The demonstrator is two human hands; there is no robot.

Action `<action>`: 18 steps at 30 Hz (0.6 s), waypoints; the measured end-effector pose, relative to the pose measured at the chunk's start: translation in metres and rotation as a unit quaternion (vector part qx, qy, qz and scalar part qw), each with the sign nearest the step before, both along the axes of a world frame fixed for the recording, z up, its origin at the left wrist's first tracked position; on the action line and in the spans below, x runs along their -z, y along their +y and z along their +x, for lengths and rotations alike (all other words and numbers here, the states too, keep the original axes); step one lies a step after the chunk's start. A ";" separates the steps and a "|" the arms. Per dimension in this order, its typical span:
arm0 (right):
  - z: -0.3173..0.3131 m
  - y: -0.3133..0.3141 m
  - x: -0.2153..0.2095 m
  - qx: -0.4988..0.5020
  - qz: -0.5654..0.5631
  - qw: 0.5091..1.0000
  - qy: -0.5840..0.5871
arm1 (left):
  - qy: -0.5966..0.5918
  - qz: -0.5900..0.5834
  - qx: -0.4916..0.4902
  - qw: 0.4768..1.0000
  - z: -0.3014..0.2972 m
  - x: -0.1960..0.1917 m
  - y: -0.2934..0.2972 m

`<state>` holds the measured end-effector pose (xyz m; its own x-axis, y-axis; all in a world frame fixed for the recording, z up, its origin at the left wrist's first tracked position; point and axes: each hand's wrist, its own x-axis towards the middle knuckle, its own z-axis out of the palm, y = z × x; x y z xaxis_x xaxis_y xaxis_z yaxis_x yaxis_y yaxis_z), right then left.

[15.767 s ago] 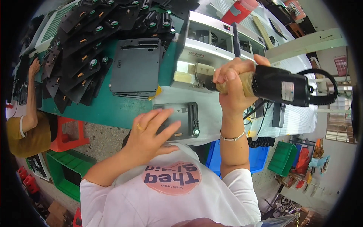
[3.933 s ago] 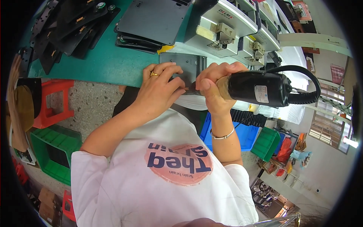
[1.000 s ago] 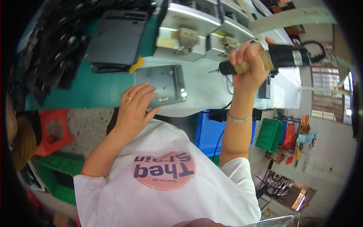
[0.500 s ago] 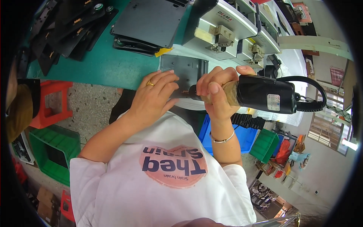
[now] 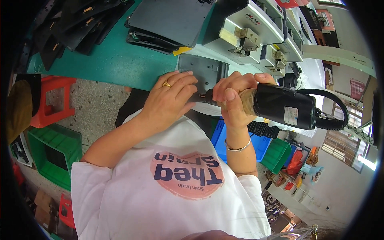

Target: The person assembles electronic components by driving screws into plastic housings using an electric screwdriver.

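An electric screwdriver, black with a tape-wrapped grip and a cable looping from its rear end, lies sideways in my right hand. The fingers and thumb wrap round the grip. The tip points left, down at the near edge of a black panel at the table's edge; the exact contact point is too small to make out. On the panel's left part rests my left hand, fingers stretched out and lying flat, a gold ring on one. That hand hides part of the panel.
A stack of black panels stands beyond my left hand, more black panels lie piled far left. White machines stand at the far right. A red stool, green crate and blue bin are lower down.
The whole view has shifted slightly, so the table things sit a little further right. Both hands keep their places on the panel and the screwdriver; the screwdriver's rear end sits slightly lower.
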<state>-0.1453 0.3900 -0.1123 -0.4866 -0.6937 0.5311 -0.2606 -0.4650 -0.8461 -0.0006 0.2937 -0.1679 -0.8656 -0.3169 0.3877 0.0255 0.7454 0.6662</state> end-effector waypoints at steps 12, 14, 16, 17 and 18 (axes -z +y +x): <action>0.009 0.002 0.001 0.043 0.045 0.995 0.077 | 0.003 0.013 -0.001 1.000 0.000 0.000 -0.002; 0.013 -0.001 0.001 0.059 0.021 0.998 0.024 | 0.004 0.017 0.003 1.000 0.000 0.000 -0.003; 0.014 0.000 0.002 0.062 0.013 0.998 0.027 | 0.008 0.023 0.000 1.000 -0.001 0.000 -0.003; 0.015 -0.001 0.002 0.065 0.004 0.997 0.030 | 0.013 0.026 -0.003 1.000 -0.002 0.000 -0.003; 0.015 -0.002 0.004 0.066 -0.006 0.997 0.025 | 0.012 0.027 -0.002 1.000 -0.001 0.000 -0.002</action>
